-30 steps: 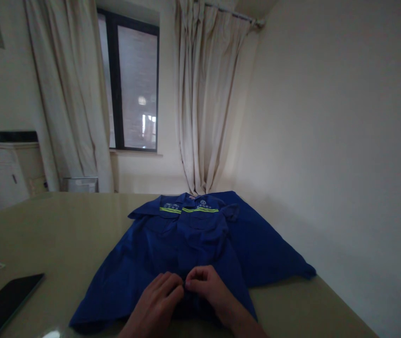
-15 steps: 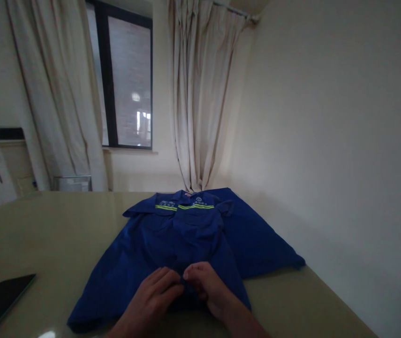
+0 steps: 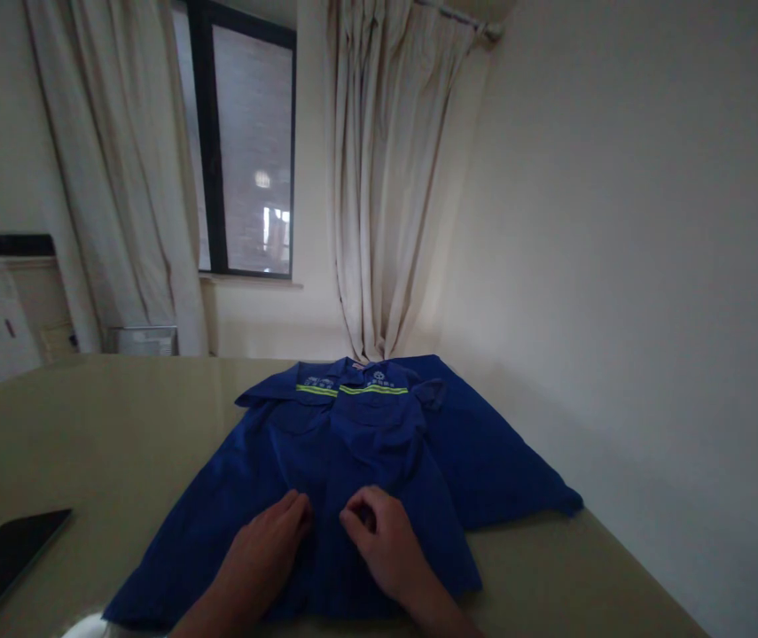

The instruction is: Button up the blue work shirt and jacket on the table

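Note:
A blue short-sleeved work shirt (image 3: 365,452) lies front up on the table, its collar at the far end and yellow-green stripes across the chest. My left hand (image 3: 269,540) rests on the lower front, fingers curled together at the cloth; its fingertips are partly hidden. A short way to its right, my right hand (image 3: 382,540) has thumb and forefinger bent into a pinch at the shirt. The exact bit of cloth between the fingers is too small to make out. Between the hands, the shirt's lower front shows.
More blue cloth (image 3: 491,452) lies beside and partly under the shirt, toward the wall. At the left are a dark flat tablet-like object (image 3: 10,563) and a white object (image 3: 86,626) near the hem. A beige curtain (image 3: 379,195) hangs behind the table (image 3: 132,434).
My hands were nearly touching over the shirt's lower front and are now apart, the left one having moved left. The shirt's lower left corner has shifted left. The view has shifted slightly.

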`<state>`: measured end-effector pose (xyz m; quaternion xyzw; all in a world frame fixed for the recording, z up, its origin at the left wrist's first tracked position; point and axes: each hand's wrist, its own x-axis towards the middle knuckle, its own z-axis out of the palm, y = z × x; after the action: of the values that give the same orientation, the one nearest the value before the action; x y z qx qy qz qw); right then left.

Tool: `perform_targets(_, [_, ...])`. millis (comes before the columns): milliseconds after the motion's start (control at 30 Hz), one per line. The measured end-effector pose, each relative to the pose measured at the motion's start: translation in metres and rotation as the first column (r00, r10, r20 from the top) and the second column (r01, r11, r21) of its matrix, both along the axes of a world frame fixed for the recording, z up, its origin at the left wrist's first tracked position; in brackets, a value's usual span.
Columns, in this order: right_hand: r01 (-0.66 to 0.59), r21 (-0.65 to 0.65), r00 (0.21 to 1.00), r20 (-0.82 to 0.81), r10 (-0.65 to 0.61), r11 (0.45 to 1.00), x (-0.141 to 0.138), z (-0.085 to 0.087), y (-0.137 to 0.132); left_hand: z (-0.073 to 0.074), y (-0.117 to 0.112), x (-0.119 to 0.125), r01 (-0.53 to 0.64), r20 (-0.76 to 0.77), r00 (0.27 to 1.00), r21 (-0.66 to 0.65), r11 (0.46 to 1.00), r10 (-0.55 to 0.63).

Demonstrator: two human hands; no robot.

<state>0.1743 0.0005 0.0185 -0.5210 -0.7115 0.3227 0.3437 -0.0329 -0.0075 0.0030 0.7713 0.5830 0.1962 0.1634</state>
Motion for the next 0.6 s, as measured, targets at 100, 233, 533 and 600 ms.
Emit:
perform_targets(100, [0.102,0.122,0.978,0.168,-0.122,0.987,-0.012,0.001,0.001,-0.001,-0.005,0.003,0.126,0.095,0.988,-0.025,0.992,-0.124])
perform_targets(233, [0.194,0.035,0.895,0.404,-0.192,0.980,-0.016,0.001,-0.001,0.000,-0.016,0.010,0.364,0.388,0.899,-0.398,0.842,-0.205])
perform_targets(533, [0.101,0.022,0.931,0.349,-0.102,0.995,0.009,-0.008,-0.003,-0.004,-0.005,0.021,0.153,0.184,0.968,0.107,0.982,-0.170])
perform_targets(600, [0.104,-0.001,0.977,0.188,-0.102,0.995,0.015,-0.011,0.004,-0.002,-0.004,0.026,0.198,0.140,0.968,0.093,0.976,-0.210])
